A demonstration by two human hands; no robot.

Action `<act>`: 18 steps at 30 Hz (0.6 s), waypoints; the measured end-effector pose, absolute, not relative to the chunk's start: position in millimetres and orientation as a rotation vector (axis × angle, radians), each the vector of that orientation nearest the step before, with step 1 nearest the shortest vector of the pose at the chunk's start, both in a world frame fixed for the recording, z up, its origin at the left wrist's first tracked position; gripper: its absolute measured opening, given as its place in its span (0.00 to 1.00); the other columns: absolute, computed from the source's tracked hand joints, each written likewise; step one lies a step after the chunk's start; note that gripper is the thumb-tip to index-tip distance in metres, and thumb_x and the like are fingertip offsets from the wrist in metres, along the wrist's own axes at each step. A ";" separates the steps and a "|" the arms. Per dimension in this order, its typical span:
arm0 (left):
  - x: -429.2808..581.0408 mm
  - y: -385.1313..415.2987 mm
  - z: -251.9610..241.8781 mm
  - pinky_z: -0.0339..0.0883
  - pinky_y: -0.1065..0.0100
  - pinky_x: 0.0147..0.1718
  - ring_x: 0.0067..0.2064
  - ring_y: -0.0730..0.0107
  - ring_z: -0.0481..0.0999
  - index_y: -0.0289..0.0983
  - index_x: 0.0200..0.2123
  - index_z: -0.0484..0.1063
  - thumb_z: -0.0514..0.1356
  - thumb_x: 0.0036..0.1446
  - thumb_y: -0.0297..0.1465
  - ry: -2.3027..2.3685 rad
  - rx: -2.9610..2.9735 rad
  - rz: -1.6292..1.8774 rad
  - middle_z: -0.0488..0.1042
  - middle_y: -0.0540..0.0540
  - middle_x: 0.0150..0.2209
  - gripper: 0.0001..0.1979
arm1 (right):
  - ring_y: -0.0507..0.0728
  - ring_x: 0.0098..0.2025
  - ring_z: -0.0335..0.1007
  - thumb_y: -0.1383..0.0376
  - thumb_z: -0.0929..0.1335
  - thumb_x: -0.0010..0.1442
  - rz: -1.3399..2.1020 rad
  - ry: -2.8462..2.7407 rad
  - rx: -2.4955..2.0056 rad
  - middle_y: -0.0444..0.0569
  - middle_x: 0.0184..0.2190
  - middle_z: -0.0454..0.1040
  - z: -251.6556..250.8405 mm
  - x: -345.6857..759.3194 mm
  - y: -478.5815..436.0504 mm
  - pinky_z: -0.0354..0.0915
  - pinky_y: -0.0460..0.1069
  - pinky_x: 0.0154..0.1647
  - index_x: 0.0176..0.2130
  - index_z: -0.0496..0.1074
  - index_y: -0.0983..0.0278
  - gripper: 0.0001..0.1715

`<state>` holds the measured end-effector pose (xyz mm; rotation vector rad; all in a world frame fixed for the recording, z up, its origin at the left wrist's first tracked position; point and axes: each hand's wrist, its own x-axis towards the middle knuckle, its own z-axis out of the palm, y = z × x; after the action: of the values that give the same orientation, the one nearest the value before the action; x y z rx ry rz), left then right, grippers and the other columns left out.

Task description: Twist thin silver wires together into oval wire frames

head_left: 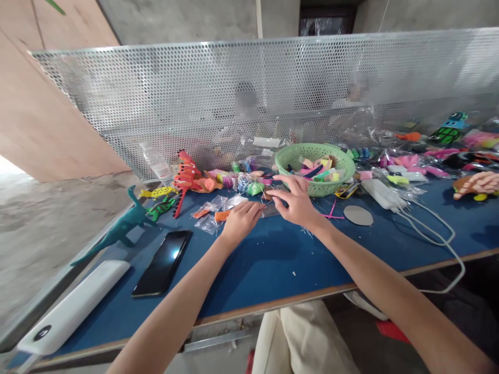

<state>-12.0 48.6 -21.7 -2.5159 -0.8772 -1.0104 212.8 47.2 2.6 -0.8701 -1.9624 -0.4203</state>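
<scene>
Left hand [241, 219], fingers curled, rests at a clear plastic packet holding an orange foam piece [219, 215] on the blue bench [273, 259]. Right hand [298, 201], fingers spread and released, touches a second clear packet [272, 212] just before the green plastic basket [329, 188]. Whether the left pinches the film cannot be told. Slippery film probably favours flat, steady fingertip pressure.

Blue table [273, 265] with a pale edge, black phone [161, 262] and white power bank [74, 306] at left front, teal dinosaur [120, 226] behind them, small clear bags [210, 214] mid-table, green basket [323, 188] further back, grey disc [357, 215] and white charger [384, 193] to its right.
</scene>
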 end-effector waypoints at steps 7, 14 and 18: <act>-9.3 42.7 -19.8 0.70 0.61 0.41 0.39 0.63 0.77 0.37 0.45 0.73 0.53 0.69 0.28 -0.820 -2.468 -0.790 0.79 0.41 0.39 0.09 | 0.71 0.65 0.51 0.67 0.64 0.66 -0.573 -2.084 -1.086 0.52 0.70 0.54 5.0 201.0 38.8 0.47 0.71 0.62 0.54 0.74 0.60 0.18; -11.1 43.0 -19.4 0.67 0.62 0.39 0.38 0.62 0.76 0.38 0.45 0.74 0.50 0.70 0.27 -0.827 -2.502 -0.722 0.78 0.42 0.37 0.12 | 0.71 0.66 0.50 0.67 0.64 0.67 -0.569 -2.076 -1.189 0.54 0.71 0.51 3.8 194.7 35.2 0.48 0.71 0.60 0.51 0.73 0.63 0.15; -9.8 43.2 -20.8 0.68 0.63 0.39 0.38 0.62 0.77 0.38 0.44 0.74 0.52 0.69 0.27 -0.832 -2.507 -0.778 0.78 0.42 0.36 0.10 | 0.71 0.67 0.50 0.65 0.63 0.68 -0.601 -2.075 -1.182 0.53 0.71 0.52 3.9 195.4 36.8 0.49 0.70 0.59 0.48 0.74 0.63 0.13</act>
<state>-9.8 43.2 -20.8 -2.5070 -0.8317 -0.7777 195.4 36.8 3.9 -1.1821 -2.0754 -0.6012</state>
